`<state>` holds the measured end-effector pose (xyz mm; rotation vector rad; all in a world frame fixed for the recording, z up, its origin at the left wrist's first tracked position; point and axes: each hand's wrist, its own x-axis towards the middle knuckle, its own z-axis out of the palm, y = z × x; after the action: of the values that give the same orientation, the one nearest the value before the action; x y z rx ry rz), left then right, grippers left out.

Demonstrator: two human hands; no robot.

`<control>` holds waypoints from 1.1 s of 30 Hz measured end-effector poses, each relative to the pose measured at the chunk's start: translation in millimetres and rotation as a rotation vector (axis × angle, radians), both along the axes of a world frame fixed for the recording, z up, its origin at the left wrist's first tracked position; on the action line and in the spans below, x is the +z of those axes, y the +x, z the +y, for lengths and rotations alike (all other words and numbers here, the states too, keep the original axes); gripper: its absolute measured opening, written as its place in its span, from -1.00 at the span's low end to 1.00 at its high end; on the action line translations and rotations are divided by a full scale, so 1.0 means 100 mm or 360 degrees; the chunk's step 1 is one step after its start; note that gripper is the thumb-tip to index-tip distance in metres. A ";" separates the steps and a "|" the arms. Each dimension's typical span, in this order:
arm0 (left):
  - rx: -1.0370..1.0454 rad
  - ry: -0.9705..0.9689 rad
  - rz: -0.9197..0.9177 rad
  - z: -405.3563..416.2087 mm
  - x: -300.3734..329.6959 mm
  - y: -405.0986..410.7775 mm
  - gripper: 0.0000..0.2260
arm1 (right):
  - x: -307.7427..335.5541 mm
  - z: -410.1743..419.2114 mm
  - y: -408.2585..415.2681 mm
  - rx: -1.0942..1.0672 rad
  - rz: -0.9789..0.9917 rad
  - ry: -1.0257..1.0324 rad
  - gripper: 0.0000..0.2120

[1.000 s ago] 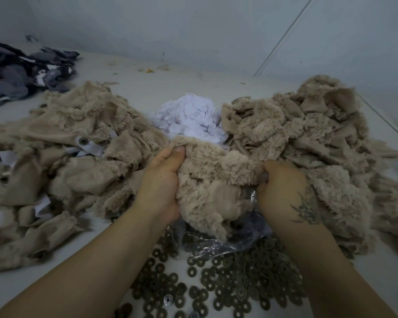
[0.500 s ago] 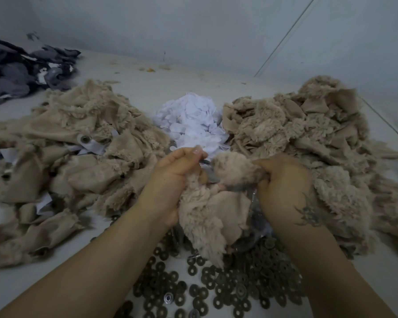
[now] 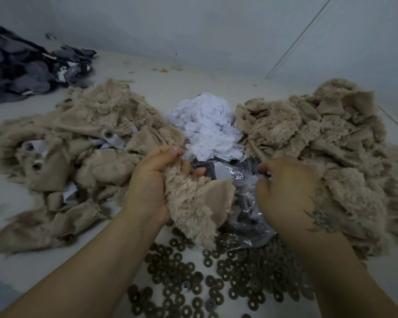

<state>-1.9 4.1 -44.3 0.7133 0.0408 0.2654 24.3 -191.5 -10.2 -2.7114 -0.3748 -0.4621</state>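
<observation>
Fleece piece in left hand grip; right hand fingers curled round plastic bag.

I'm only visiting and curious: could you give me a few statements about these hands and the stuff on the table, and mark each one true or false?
1. The left hand grips a fleece piece. True.
2. White scraps lie between the left pile and the right pile. True.
3. The rings stand in neat stacks. False: they lie scattered loose on the table.
4. The dark cloth lies at the far right. False: it is at the far left.
5. The right hand holds the fleece piece too. False: it is apart from it, at the clear bag.
</observation>
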 end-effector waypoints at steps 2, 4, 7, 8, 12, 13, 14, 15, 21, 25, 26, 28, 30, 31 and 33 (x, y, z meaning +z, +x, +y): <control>0.0016 -0.0008 -0.0030 0.02 -0.01 -0.03 -0.88 | -0.04 0.11 -0.09 0.0103 0.0177 0.0129 -0.59; 0.0022 0.0018 -0.0055 0.03 0.01 -0.07 -0.89 | -0.17 0.28 -0.22 0.0259 0.0501 0.0033 -0.53; 0.0062 0.0069 -0.0120 0.02 0.04 -0.13 -0.90 | -0.34 0.38 -0.24 0.0371 0.0721 0.0170 -0.64; 0.0065 0.0068 -0.0142 0.02 0.05 -0.14 -0.91 | -0.35 0.38 -0.23 0.0378 0.0842 0.0422 -0.69; 0.0104 0.0116 -0.0207 0.01 0.03 -0.18 -0.92 | -0.31 0.41 -0.28 0.0453 0.1343 0.1506 -0.81; 0.0140 0.0158 -0.0204 0.01 0.02 -0.18 -0.93 | -0.30 0.41 -0.28 0.0448 0.1373 0.1652 -0.83; 0.0183 0.0209 -0.0192 0.02 0.00 -0.19 -0.93 | -0.28 0.41 -0.28 0.0423 0.1387 0.1768 -0.85; 0.0220 0.0270 -0.0173 0.05 -0.02 -0.20 -0.93 | -0.28 0.41 -0.27 0.0423 0.1388 0.1893 -0.85; 0.0401 0.0986 -0.0051 0.26 -0.10 -0.27 -0.79 | -0.27 0.40 -0.24 0.0614 0.1269 0.2561 -0.67; 0.0236 0.1369 0.0065 0.31 -0.12 -0.27 -0.91 | -0.31 0.41 -0.22 0.0815 0.1305 0.2577 -0.87; 0.0104 0.1474 0.0051 0.32 -0.11 -0.26 -0.81 | -0.33 0.42 -0.23 0.0847 0.1373 0.2539 -0.82; -0.0105 0.1648 -0.0002 0.31 -0.12 -0.22 -0.55 | -0.38 0.45 -0.25 0.0819 0.1407 0.2404 -0.78; -0.0030 0.1722 0.0015 0.22 -0.13 -0.18 -0.49 | -0.42 0.48 -0.27 0.0745 0.1354 0.2322 -0.80; 0.0063 0.1699 0.0028 0.18 -0.14 -0.16 -0.53 | -0.42 0.49 -0.28 0.0689 0.1353 0.2312 -0.83; 0.0124 0.1569 -0.0057 0.13 -0.16 -0.13 -0.57 | -0.43 0.49 -0.27 0.0551 0.1354 0.2271 -0.83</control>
<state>-14.9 17.1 -60.8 1.6885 -0.1062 0.3729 -3.0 -142.9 -53.1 -1.2039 -0.1354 0.4225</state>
